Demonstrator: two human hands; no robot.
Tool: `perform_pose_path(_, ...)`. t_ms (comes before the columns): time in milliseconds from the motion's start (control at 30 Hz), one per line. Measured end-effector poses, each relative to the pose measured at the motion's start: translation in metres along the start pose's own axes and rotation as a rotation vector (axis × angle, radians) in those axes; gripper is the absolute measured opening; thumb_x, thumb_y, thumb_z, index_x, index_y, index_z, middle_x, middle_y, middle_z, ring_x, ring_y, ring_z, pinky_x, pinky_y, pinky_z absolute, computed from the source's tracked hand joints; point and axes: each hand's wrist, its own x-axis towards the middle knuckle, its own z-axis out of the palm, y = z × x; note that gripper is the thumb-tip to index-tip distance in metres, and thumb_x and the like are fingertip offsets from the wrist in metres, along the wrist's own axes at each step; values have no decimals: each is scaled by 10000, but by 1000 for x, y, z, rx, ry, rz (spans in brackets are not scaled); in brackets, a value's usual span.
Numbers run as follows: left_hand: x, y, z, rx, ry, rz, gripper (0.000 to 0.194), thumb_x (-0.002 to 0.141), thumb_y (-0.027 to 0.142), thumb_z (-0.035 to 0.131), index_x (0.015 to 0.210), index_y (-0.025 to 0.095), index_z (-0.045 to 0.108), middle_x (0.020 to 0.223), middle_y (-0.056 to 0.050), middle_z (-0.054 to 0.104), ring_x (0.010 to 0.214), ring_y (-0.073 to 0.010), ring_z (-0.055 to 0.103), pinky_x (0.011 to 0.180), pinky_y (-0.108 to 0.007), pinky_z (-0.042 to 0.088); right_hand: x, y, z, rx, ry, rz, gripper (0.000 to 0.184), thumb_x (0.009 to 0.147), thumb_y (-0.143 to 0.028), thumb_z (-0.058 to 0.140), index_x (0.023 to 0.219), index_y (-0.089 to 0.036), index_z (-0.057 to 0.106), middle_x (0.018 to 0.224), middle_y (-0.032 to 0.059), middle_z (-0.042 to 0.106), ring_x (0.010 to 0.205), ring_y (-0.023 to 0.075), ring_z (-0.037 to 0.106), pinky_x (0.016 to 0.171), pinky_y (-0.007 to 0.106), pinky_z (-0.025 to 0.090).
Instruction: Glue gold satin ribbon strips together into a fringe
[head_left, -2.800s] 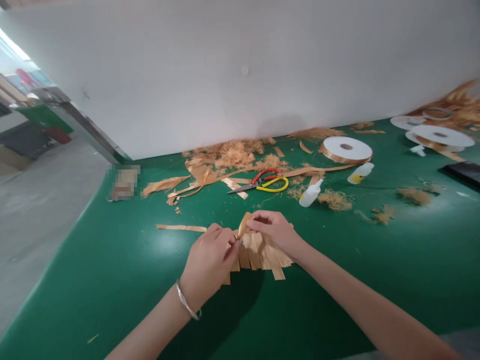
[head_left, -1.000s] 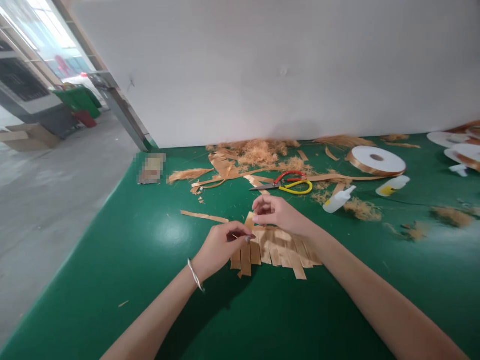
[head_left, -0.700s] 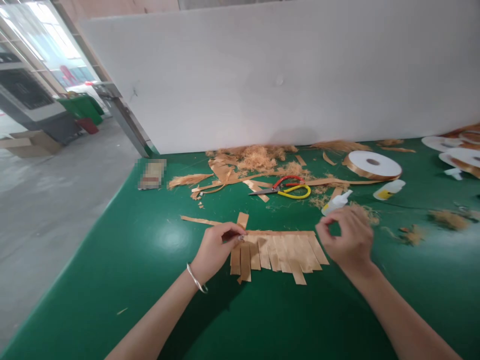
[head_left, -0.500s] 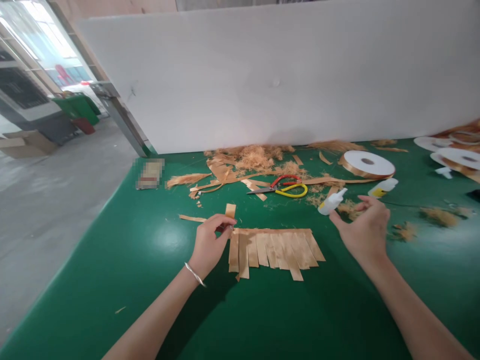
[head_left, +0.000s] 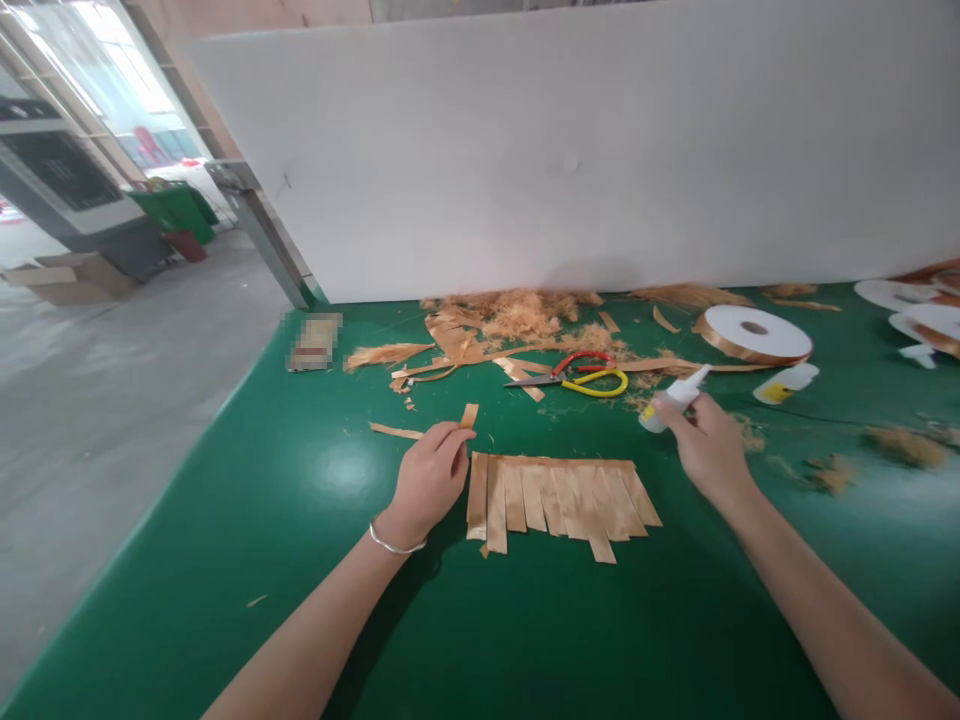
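A short strip of golden ribbon sticks up out of the pinched fingers of my left hand. Just right of that hand, a fringe of overlapping ribbon strips lies flat on the green table, joined along its top edge. My right hand has its fingers closed around a small white glue bottle, whose nozzle points up and to the right. Red-and-yellow-handled scissors lie beyond the fringe. A second glue bottle rests on its side past my right hand.
Loose fibres and ribbon scraps spread along the foot of a white board. A ribbon spool lies at the back right, with more spools beyond. The table's left edge drops to a grey floor.
My right hand has closed on the nearer glue bottle, which now tilts in its grip. My left hand has drawn slightly away from the fringe's corner with the ribbon strip. The view has shifted a little.
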Motion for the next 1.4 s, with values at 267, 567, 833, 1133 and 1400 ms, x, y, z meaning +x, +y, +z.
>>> perform_pose_path(267, 3, -3, 5, 108, -62, -26, 313, 818, 148, 495, 1130, 144, 508, 1077, -117, 565, 1022, -241, 501, 891, -416, 468, -25, -67, 9, 242, -514, -67, 446, 765, -554, 560, 1048, -213, 513, 867, 66, 636, 733, 205, 582, 599, 304, 428)
perform_pose_path(567, 3, 0, 7, 166, -161, -101, 429, 834, 283, 529, 1233, 154, 440, 1193, -125, 516, 1108, -291, 433, 905, -452, 414, -32, -101, 36, 498, -561, -42, 357, 682, -511, 654, 842, -196, 599, 659, 10, 537, 530, 117, 434, 474, 253, 315)
perform_pose_path(833, 3, 0, 10, 220, -175, -134, 459, 835, 326, 536, 1242, 138, 438, 1208, -130, 515, 1108, -306, 419, 894, -449, 399, -43, -125, 64, 356, -553, -229, 316, 755, -507, 592, 737, -200, 519, 569, -20, 452, 493, 104, 354, 478, 258, 271)
perform_pose_path(1133, 2, 2, 9, 241, -202, -135, 432, 862, 343, 497, 1247, 156, 438, 1216, -129, 513, 1107, -300, 420, 868, -445, 401, -45, -123, 79, 299, -482, -321, 350, 756, -513, 583, 651, -201, 465, 590, -4, 487, 514, 120, 395, 500, 265, 295)
perform_pose_path(1400, 2, 2, 9, 244, -217, -145, 432, 857, 348, 506, 1234, 146, 444, 1218, -124, 516, 1104, -302, 420, 876, -439, 395, -48, -123, 79, 269, -473, -372, 328, 781, -467, 569, 645, -200, 438, 582, -11, 476, 523, 120, 398, 511, 257, 286)
